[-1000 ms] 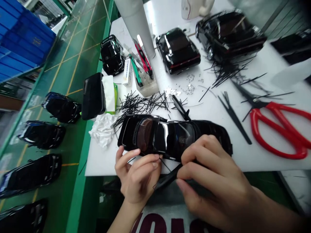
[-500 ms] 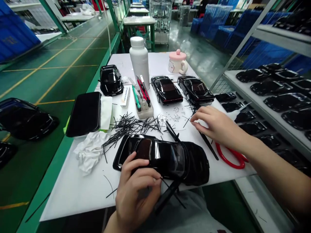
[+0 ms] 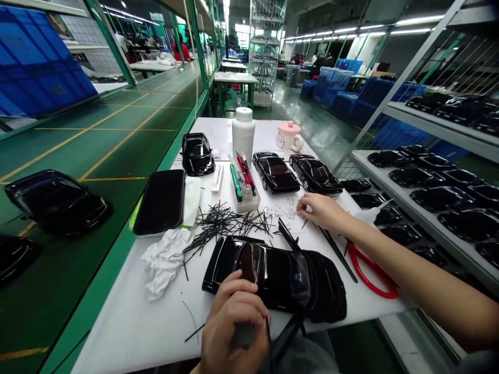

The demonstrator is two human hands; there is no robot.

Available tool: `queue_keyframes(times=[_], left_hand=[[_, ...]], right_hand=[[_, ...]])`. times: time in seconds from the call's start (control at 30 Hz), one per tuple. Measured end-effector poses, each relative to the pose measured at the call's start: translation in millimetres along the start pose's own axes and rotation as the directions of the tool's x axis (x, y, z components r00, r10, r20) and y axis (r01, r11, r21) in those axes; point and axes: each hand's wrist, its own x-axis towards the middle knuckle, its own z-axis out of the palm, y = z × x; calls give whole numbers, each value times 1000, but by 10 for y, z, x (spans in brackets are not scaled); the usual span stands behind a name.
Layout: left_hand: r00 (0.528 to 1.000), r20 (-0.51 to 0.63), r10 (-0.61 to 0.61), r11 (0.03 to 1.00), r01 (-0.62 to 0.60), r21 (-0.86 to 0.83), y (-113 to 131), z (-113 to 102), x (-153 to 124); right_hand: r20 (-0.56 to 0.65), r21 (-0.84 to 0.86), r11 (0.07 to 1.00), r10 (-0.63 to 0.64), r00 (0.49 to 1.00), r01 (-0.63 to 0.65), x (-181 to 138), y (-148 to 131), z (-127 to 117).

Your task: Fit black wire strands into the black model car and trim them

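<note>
A glossy black model car (image 3: 283, 272) lies crosswise at the table's near edge, its two doors swung out, one on the far side and one toward me. My left hand (image 3: 237, 322) is at the car's near side, fingertips by the roof and side; thumb and forefinger are closed on what looks like a thin black strip (image 3: 267, 328). Over the table to the right, my right hand (image 3: 317, 210) has its fingers brought together low beside small clear bits (image 3: 286, 210); anything between the fingertips is hidden. Loose black strips (image 3: 222, 223) lie heaped behind the car.
Behind the heap stand a tool holder (image 3: 249, 202), a white bottle (image 3: 244, 135), a lidded mug (image 3: 288, 136) and more model cars (image 3: 276, 171). At left are a dark-screened tablet or phone (image 3: 160, 201) and crumpled tissue (image 3: 166, 262). Red-handled scissors or pliers (image 3: 372, 275) lie right; car-filled shelves (image 3: 360, 156) stand beyond.
The view has tilted up, so the table sits lower in the picture. My right hand has come nearer the clear bits and its fingers have closed. My left hand stays by the car.
</note>
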Motion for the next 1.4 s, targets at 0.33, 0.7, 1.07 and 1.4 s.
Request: queue_keyframes(times=[0.33, 0.7, 1.07, 1.4], left_hand=[[991, 65, -118, 949, 132, -286, 165, -8, 164], [910, 137, -390, 777, 406, -481, 341, 106, 356], [864, 222, -452, 713, 499, -492, 413, 130, 364], [860, 257, -441, 688, 508, -519, 416, 146, 365]], right_hand=[[-53, 57, 998, -24, 998, 27, -16, -59, 40], [7, 776, 614, -237, 972, 144, -882, -629, -304], [32, 907, 409, -306, 952, 101, -1083, -767, -357], [39, 921, 383, -286, 957, 77, -1110, -812, -406]])
